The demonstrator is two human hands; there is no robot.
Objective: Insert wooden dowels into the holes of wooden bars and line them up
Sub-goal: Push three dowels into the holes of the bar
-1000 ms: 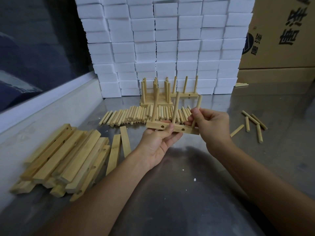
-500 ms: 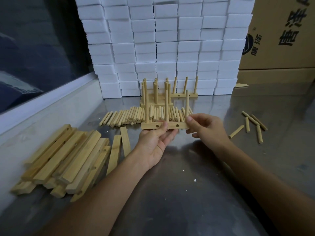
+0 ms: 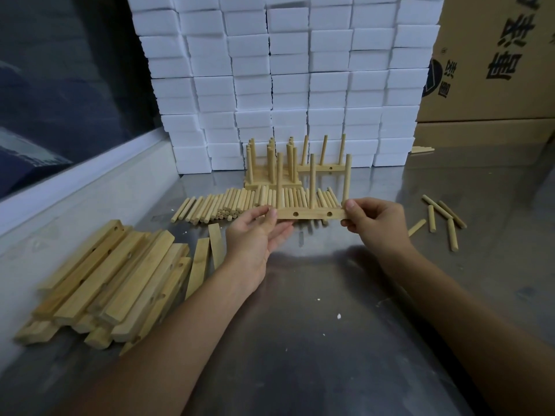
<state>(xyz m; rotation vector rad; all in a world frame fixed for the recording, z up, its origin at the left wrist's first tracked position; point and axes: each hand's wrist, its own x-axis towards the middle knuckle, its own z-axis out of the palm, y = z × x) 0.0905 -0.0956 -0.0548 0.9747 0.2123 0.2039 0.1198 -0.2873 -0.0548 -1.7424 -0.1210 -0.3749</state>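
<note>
Left hand [image 3: 255, 235] and right hand [image 3: 375, 223] pinch one bar [image 3: 312, 213] — level (three dowels [image 3: 312, 181] upright).

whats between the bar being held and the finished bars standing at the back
In the head view, a row of loose dowels lies on the table between the held bar and the finished bars.

Both forearms reach forward, level. Left hand [image 3: 260, 235] palm-up, thumb and fingers pinching one end of the bar [image 3: 310, 213]; right hand [image 3: 374, 222] pinches the other end, fingers curled.
</note>
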